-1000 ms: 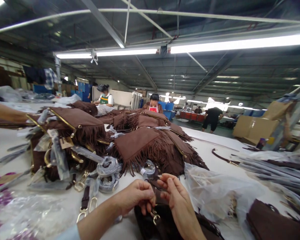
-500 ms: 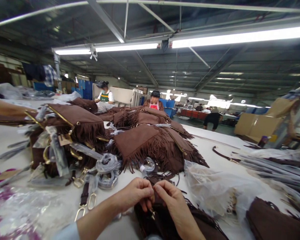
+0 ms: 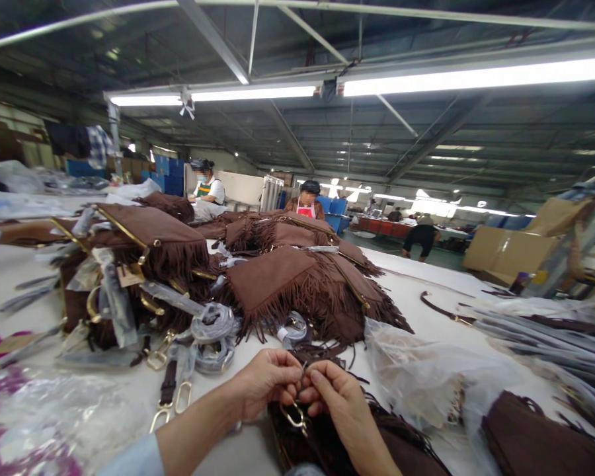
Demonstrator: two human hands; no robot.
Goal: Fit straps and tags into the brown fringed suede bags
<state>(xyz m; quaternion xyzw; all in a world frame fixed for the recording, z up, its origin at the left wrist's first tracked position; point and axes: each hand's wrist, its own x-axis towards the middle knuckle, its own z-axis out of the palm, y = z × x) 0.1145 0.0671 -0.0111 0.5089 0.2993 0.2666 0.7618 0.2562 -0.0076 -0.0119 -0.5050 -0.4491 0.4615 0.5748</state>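
Note:
My left hand (image 3: 266, 382) and my right hand (image 3: 338, 395) meet at the fingertips, both pinched closed. Between them shows the tip of something small and dark, too little of it visible to name. A gold-coloured metal clasp (image 3: 294, 418) hangs just under the fingers, by a dark strap. Beneath both hands lies a dark brown fringed bag (image 3: 401, 439), partly hidden by my right wrist. Straight ahead, close beyond my fingers, rests a pile of brown fringed bags (image 3: 272, 281) with gold-coloured frame edges.
Left are more bags with plastic-wrapped parts (image 3: 116, 301), coiled wrapped straps (image 3: 214, 330) and clear plastic (image 3: 74, 410). To the right lie a translucent bag (image 3: 416, 370), wrapped straps (image 3: 530, 337) and another brown bag (image 3: 545, 436). A co-worker's arm (image 3: 24, 233) reaches in at far left.
My fingertips have parted slightly, baring the small dark tip. The gold-coloured clasp now hangs more plainly in view. At far left the co-worker's arm has drawn back.

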